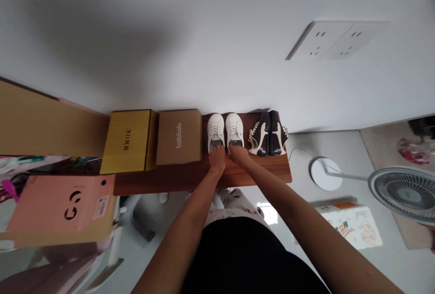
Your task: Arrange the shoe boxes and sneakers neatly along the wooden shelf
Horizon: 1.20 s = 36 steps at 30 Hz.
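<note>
Two white lace-up sneakers stand side by side on a reddish-brown wooden shelf top (204, 175), toes toward the wall. My left hand (217, 158) is closed on the heel of the left white sneaker (215, 130). On the heel of the right white sneaker (234, 128), my right hand (238, 153) is closed too. Just right of them rests a pair of dark brown shoes with cream trim and laces (268, 135), lying on their sides against each other. To the left sits a brown "balabala" shoebox (179, 137).
A yellow "MMOK" box (127, 142) stands further left, near a pink box (61, 203). A white fan (406, 194) and a white printed package (353, 226) are on the right. The wall with sockets (336, 40) rises behind the shelf.
</note>
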Available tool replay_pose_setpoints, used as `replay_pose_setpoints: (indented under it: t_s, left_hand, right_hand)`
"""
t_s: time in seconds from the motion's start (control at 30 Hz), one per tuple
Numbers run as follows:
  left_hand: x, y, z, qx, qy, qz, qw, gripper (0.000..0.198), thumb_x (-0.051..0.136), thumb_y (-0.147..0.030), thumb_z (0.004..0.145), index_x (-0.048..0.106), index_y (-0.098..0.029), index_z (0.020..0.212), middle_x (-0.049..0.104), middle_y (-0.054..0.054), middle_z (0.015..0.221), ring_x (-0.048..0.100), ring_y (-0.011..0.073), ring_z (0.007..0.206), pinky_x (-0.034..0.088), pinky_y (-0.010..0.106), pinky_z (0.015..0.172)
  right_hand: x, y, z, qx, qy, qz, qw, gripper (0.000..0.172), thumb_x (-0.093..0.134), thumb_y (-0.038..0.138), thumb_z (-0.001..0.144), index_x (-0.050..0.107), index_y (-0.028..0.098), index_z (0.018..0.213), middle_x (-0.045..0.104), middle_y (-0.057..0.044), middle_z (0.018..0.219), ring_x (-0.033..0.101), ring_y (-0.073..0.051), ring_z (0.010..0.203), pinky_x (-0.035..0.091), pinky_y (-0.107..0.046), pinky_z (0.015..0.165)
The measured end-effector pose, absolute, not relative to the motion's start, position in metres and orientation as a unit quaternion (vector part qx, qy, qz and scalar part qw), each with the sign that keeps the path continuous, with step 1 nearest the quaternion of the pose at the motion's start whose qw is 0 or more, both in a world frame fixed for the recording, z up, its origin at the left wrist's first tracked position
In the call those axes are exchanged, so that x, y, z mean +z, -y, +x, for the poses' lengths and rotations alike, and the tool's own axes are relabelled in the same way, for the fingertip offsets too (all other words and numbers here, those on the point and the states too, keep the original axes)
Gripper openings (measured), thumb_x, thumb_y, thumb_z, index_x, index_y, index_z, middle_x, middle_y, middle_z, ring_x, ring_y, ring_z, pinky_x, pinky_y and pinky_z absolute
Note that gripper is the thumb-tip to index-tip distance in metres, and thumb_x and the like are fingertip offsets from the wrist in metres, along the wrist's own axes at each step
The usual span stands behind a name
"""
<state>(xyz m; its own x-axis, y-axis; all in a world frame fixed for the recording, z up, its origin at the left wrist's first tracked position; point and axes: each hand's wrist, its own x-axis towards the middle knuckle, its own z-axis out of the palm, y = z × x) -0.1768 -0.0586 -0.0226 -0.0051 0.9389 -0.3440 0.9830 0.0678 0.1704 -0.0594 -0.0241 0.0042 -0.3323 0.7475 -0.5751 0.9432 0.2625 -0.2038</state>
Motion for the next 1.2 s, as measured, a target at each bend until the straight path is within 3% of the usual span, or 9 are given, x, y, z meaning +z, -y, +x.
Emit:
replay_pose_setpoints:
  t_s: [0.17, 0.3, 0.47, 0.57, 0.7, 0.8, 0.9, 1.03, 1.2]
  left_hand:
    - [-0.020, 0.061, -0.180, -0.019, -0.716, 0.676, 0.175, 0.025, 0.046, -0.019, 0.101, 0.064, -0.012, 0.117, 0.069, 0.015, 0.109, 0.064, 0.0278, 0.110, 0.049, 0.038, 0.096]
    - [-0.014, 0.067, -0.182, 0.048, -0.723, 0.670, 0.162, 0.023, 0.055, -0.024, 0.098, 0.063, -0.014, 0.117, 0.066, 0.016, 0.109, 0.063, 0.0320, 0.109, 0.051, 0.043, 0.094]
    - [-0.015, 0.079, -0.145, 0.196, -0.642, 0.712, 0.207, 0.028, 0.056, -0.016, 0.095, 0.062, -0.019, 0.122, 0.065, 0.013, 0.111, 0.062, 0.0301, 0.110, 0.049, 0.048, 0.101]
    - [-0.024, 0.078, -0.104, 0.229, -0.576, 0.731, 0.286, 0.033, 0.060, -0.016, 0.094, 0.058, -0.017, 0.126, 0.065, 0.013, 0.118, 0.061, 0.0277, 0.117, 0.049, 0.046, 0.105]
    - [-0.040, 0.060, -0.060, 0.188, -0.624, 0.673, 0.349, 0.047, 0.072, -0.021, 0.089, 0.054, -0.014, 0.132, 0.064, 0.017, 0.126, 0.060, 0.0286, 0.124, 0.049, 0.044, 0.105]
    - [-0.047, 0.045, -0.046, 0.097, -0.658, 0.652, 0.363, 0.043, 0.075, -0.026, 0.087, 0.059, -0.013, 0.125, 0.067, 0.017, 0.123, 0.063, 0.0286, 0.122, 0.049, 0.040, 0.103]
    - [-0.047, 0.035, -0.046, 0.028, -0.645, 0.670, 0.366, 0.035, 0.078, -0.031, 0.086, 0.066, -0.015, 0.115, 0.071, 0.014, 0.118, 0.066, 0.0280, 0.118, 0.049, 0.037, 0.100]
    - [-0.042, 0.026, -0.053, 0.003, -0.600, 0.693, 0.398, 0.029, 0.077, -0.036, 0.088, 0.069, -0.016, 0.108, 0.075, 0.010, 0.110, 0.070, 0.0242, 0.106, 0.052, 0.032, 0.091]
    - [-0.030, 0.019, -0.050, -0.023, -0.568, 0.727, 0.385, 0.028, 0.070, -0.036, 0.093, 0.069, -0.015, 0.110, 0.075, 0.012, 0.111, 0.070, 0.0258, 0.107, 0.051, 0.031, 0.090]
  right_hand:
    - [0.001, 0.035, -0.059, -0.225, -0.797, 0.551, 0.103, 0.018, 0.052, 0.023, 0.100, 0.065, 0.013, 0.109, 0.071, -0.019, 0.115, 0.068, -0.027, 0.106, 0.050, -0.034, 0.090]
    - [0.002, 0.051, -0.041, -0.206, -0.804, 0.557, 0.026, 0.022, 0.057, 0.031, 0.098, 0.065, 0.015, 0.111, 0.069, -0.016, 0.118, 0.062, -0.030, 0.109, 0.050, -0.038, 0.093]
    - [-0.007, 0.072, 0.020, -0.223, -0.743, 0.598, -0.203, 0.018, 0.056, 0.029, 0.097, 0.068, 0.020, 0.108, 0.070, -0.011, 0.105, 0.063, -0.027, 0.101, 0.051, -0.040, 0.094]
    - [-0.016, 0.075, 0.070, -0.191, -0.655, 0.676, -0.280, 0.021, 0.054, 0.031, 0.096, 0.069, 0.019, 0.106, 0.070, -0.013, 0.103, 0.062, -0.028, 0.101, 0.050, -0.044, 0.094]
    - [-0.026, 0.068, 0.125, -0.122, -0.521, 0.814, -0.225, 0.032, 0.062, 0.038, 0.090, 0.066, 0.015, 0.112, 0.070, -0.018, 0.109, 0.060, -0.033, 0.110, 0.046, -0.050, 0.098]
    - [-0.031, 0.057, 0.146, -0.186, -0.500, 0.840, -0.102, 0.041, 0.068, 0.047, 0.086, 0.067, 0.015, 0.111, 0.071, -0.017, 0.109, 0.063, -0.033, 0.110, 0.046, -0.046, 0.098]
    - [-0.033, 0.048, 0.154, -0.267, -0.510, 0.818, -0.013, 0.040, 0.070, 0.051, 0.083, 0.069, 0.017, 0.105, 0.072, -0.013, 0.106, 0.067, -0.028, 0.102, 0.049, -0.038, 0.091]
    - [-0.032, 0.042, 0.162, -0.342, -0.528, 0.777, -0.023, 0.031, 0.071, 0.049, 0.083, 0.069, 0.021, 0.097, 0.073, -0.004, 0.089, 0.068, -0.022, 0.088, 0.050, -0.029, 0.077]
    - [-0.025, 0.038, 0.170, -0.318, -0.555, 0.768, -0.035, 0.033, 0.072, 0.055, 0.083, 0.066, 0.022, 0.089, 0.069, 0.000, 0.076, 0.064, -0.021, 0.079, 0.047, -0.027, 0.070]
